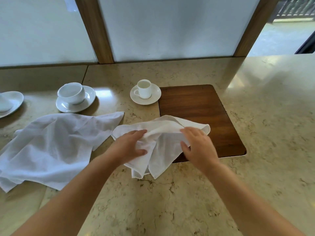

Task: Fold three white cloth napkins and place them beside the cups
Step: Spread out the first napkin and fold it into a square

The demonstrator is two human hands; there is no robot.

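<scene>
Head view shows both hands on a white napkin [158, 145] lying half on the marble desk [170, 201], half on a wooden inlay [196, 103]. Left hand [129, 145] grips a bunched fold; right hand [197, 145] pinches the napkin's raised edge. Loose napkins [51, 147] lie to the left, near a wide cup [72, 92]; a small cup [144, 88] stands behind.
</scene>
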